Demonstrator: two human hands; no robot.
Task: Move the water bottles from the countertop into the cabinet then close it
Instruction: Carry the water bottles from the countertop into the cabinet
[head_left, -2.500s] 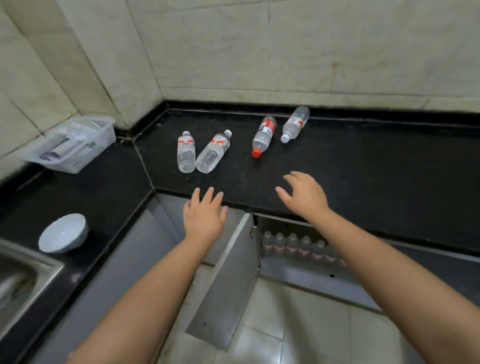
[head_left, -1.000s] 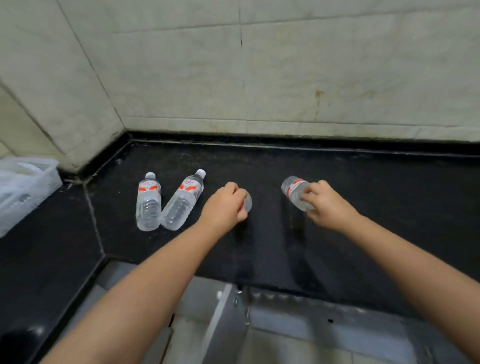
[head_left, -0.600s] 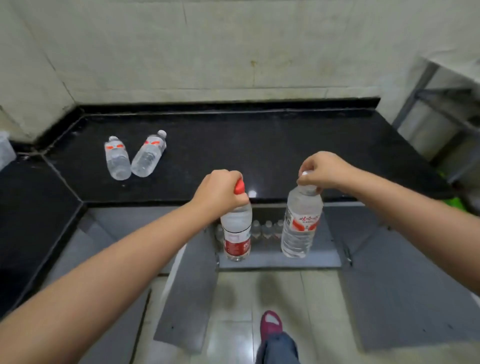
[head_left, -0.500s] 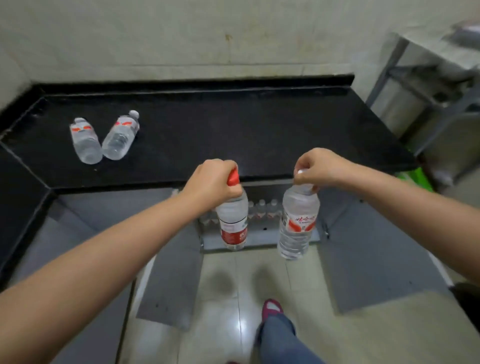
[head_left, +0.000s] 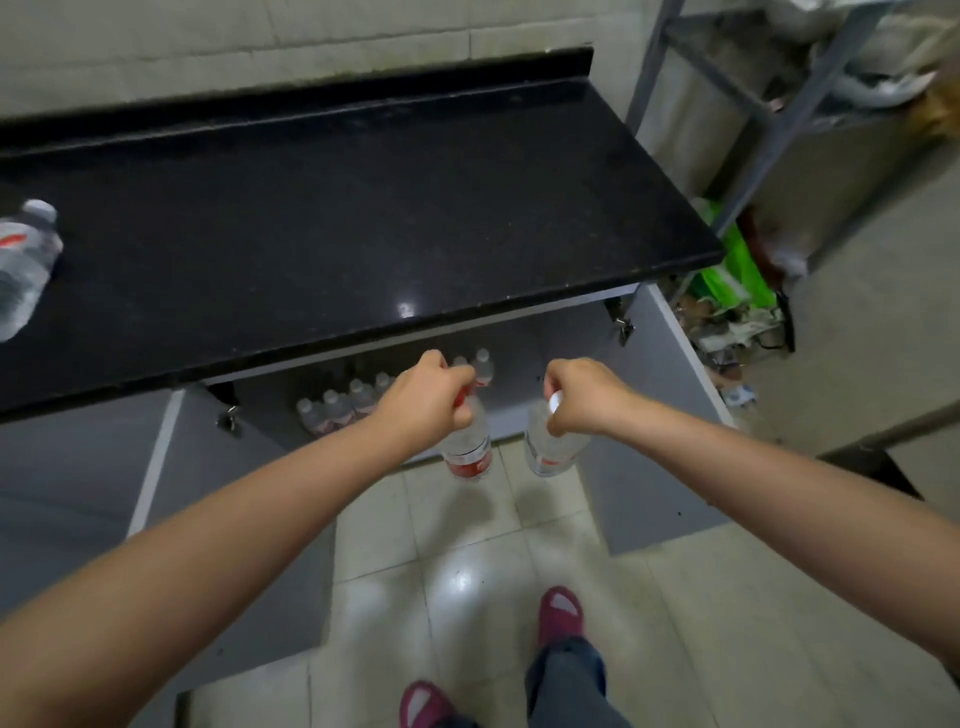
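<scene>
My left hand (head_left: 423, 400) grips a red-capped water bottle (head_left: 467, 449) by its neck, hanging upright in front of the open cabinet (head_left: 530, 338). My right hand (head_left: 582, 395) grips a white-capped bottle (head_left: 553, 447) the same way, just to the right. Both bottles hang above the floor at the cabinet's mouth. Inside stands a row of several bottles (head_left: 340, 405). One clear bottle (head_left: 23, 262) lies on the black countertop (head_left: 363, 208) at the far left edge of view.
Two grey cabinet doors stand open, the left door (head_left: 228, 519) and the right door (head_left: 660, 431). A metal rack (head_left: 753, 104) with clutter and a green bag (head_left: 732, 270) stands to the right. My feet in red shoes (head_left: 561, 613) are on the tiled floor.
Both hands picked bottles off the countertop and carried them down and forward to the open cabinet. The view swung right and down; only one countertop bottle still shows.
</scene>
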